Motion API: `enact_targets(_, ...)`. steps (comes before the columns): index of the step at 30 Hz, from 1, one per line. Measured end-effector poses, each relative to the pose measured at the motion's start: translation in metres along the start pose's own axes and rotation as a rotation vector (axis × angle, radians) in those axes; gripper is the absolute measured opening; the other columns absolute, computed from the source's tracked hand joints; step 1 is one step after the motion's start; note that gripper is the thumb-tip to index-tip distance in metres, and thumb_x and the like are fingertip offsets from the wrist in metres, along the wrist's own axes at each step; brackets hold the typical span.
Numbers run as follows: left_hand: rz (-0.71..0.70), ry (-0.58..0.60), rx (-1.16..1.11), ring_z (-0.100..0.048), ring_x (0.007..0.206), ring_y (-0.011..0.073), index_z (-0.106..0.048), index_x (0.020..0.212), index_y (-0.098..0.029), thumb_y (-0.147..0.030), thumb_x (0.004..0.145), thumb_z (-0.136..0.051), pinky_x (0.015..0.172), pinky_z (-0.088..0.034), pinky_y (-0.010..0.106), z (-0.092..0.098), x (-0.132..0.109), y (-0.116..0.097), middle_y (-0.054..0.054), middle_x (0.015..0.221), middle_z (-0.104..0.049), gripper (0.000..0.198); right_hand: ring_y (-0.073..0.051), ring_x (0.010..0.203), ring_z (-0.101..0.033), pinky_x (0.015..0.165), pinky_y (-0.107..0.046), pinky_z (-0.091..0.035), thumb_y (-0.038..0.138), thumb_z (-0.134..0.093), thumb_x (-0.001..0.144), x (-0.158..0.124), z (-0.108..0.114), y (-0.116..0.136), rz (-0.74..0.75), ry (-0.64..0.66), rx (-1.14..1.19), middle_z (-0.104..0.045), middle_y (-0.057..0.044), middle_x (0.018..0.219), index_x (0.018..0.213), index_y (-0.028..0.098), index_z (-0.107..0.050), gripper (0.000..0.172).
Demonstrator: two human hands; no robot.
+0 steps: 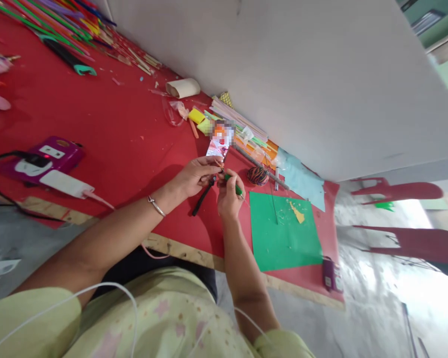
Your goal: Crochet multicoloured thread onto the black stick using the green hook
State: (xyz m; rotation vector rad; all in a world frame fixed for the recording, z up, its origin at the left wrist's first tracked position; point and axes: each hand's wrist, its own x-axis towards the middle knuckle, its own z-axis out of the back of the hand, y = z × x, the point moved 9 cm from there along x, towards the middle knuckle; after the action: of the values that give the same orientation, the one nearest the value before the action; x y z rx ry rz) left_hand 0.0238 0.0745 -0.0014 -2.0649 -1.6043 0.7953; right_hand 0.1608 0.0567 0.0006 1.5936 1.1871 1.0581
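Note:
Over the red-covered table my left hand [196, 175] is closed, thumb and fingertips pinched on a small brownish-orange piece too small to make out. Close beside it, my right hand [229, 196] is wrapped round a slim tool with a green handle [239, 190]; a thin shaft or strand points out toward the lower right. The two sets of fingertips almost meet. Just beyond them a lit phone [217, 148] leans or lies on the table. Below the left fingers hangs or lies a black strap [202, 198]. A ball of multicoloured yarn [258, 175] rests right of my right hand.
A green sheet [283, 238] with yellow scraps lies at right, near light blue felt [302, 174]. Straws [242, 119] and a cardboard tube [183, 88] line the wall. A purple extension box [48, 156] with a charger and cables sits left. Red chairs [399, 190] stand beyond.

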Motion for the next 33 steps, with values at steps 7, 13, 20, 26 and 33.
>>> enact_targets(7,-0.067,-0.052,0.06,-0.041,0.042,0.0001,-0.081,0.096,-0.016,-0.014,0.056,-0.094,0.039,-0.023,0.018,0.006,0.005,-0.004,-0.001,0.074,-0.073,0.042,-0.017,0.076,-0.069,0.071,-0.032,-0.056,0.068,-0.072,0.087,0.0,0.0,0.001,-0.025,0.005,-0.069,-0.079,-0.004,0.09,0.107,0.026,-0.075,0.047)
enact_targets(13,-0.093,-0.083,0.089,-0.044,0.045,0.0014,-0.08,0.097,-0.018,-0.017,0.056,-0.093,0.04,-0.023,0.019,0.007,0.003,-0.007,-0.002,0.076,-0.073,0.042,-0.017,0.079,-0.07,0.076,-0.033,-0.057,0.066,-0.071,0.089,0.0,-0.002,0.004,-0.009,0.04,-0.054,-0.078,-0.003,0.089,0.108,0.027,-0.075,0.044)
enact_targets(20,-0.185,-0.121,0.162,-0.052,0.052,0.0042,-0.081,0.101,-0.018,-0.02,0.055,-0.094,0.045,-0.032,0.02,0.005,0.0,-0.017,-0.001,0.076,-0.074,0.048,-0.016,0.077,-0.07,0.074,-0.033,-0.057,0.066,-0.078,0.084,-0.001,-0.002,0.002,-0.047,0.009,0.025,-0.079,-0.003,0.088,0.104,0.026,-0.078,0.044)
enact_targets(26,-0.142,-0.1,0.166,-0.046,0.048,0.0028,-0.082,0.11,-0.018,-0.017,0.055,-0.092,0.046,-0.029,0.02,0.002,-0.002,-0.015,-0.004,0.069,-0.071,0.056,-0.018,0.079,-0.072,0.076,-0.035,-0.059,0.065,-0.082,0.081,0.002,0.0,0.001,-0.054,0.025,0.042,-0.08,-0.003,0.087,0.101,0.027,-0.08,0.043)
enact_targets(33,0.017,-0.048,0.213,-0.031,0.041,0.0008,-0.084,0.105,-0.018,-0.014,0.054,-0.089,0.042,-0.013,0.022,0.004,-0.002,-0.015,-0.006,0.061,-0.06,0.051,-0.023,0.091,-0.075,0.091,-0.044,-0.061,0.061,-0.082,0.086,0.009,0.003,0.02,0.108,0.252,-0.133,-0.081,-0.003,0.096,0.101,0.036,-0.086,0.03)
